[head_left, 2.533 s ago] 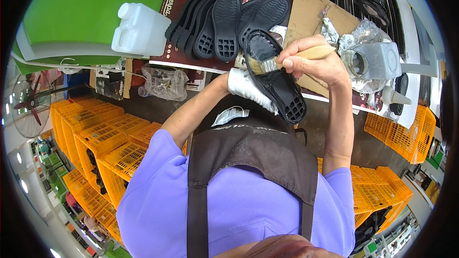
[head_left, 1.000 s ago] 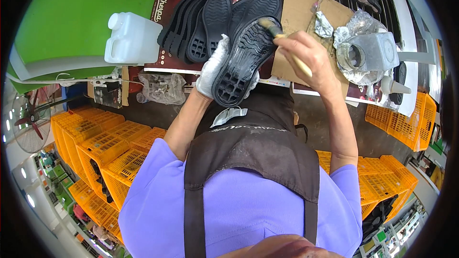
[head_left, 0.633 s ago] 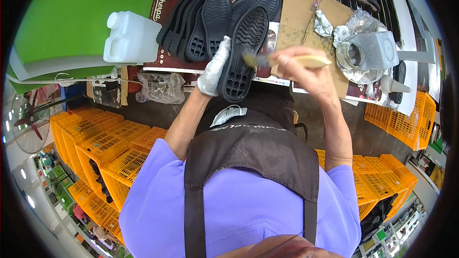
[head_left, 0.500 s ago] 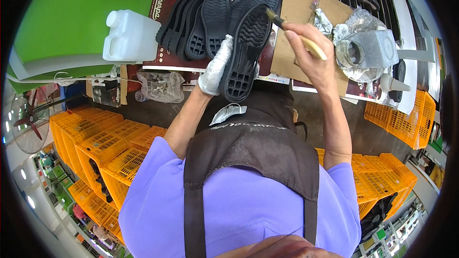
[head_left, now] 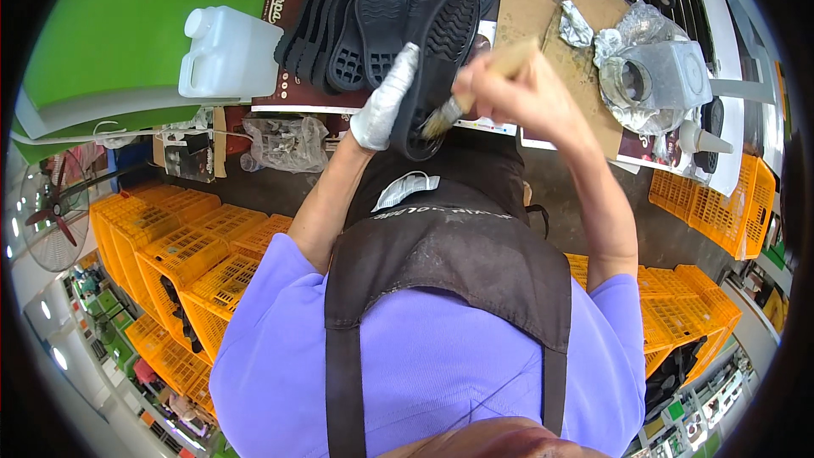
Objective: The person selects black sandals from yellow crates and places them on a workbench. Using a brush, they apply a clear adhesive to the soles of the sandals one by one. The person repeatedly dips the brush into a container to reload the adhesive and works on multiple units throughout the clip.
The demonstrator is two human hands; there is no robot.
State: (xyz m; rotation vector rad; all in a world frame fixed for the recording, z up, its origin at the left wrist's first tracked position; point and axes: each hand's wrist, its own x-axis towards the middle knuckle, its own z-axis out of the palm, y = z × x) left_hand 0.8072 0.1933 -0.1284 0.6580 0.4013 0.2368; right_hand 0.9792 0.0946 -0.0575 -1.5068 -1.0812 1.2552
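Observation:
My left hand point(head_left: 386, 105), wrapped in a whitish covering, grips a black shoe sole point(head_left: 443, 42) along its left edge and holds it tilted, its patterned hollow side facing up. My right hand point(head_left: 519, 92) is closed round a paintbrush point(head_left: 462, 103) with a pale handle. The bristles touch the near end of the sole, over its grid of square pockets. Motion blurs the right hand and the brush. More black soles point(head_left: 381, 13) stand in a leaning row just left of the held one, and part of another shows behind it.
A white plastic jug point(head_left: 231, 53) stands left of the soles. Right of my hands, a cut-open clear plastic container point(head_left: 666, 75) lies on foil, near a nozzle bottle point(head_left: 704, 139). Cardboard point(head_left: 543, 8) covers the worktop. Orange crates point(head_left: 203, 263) are stacked at both sides.
My right hand has brought the brush from the far end of the sole down to its near end. The held sole has tilted and shifted slightly.

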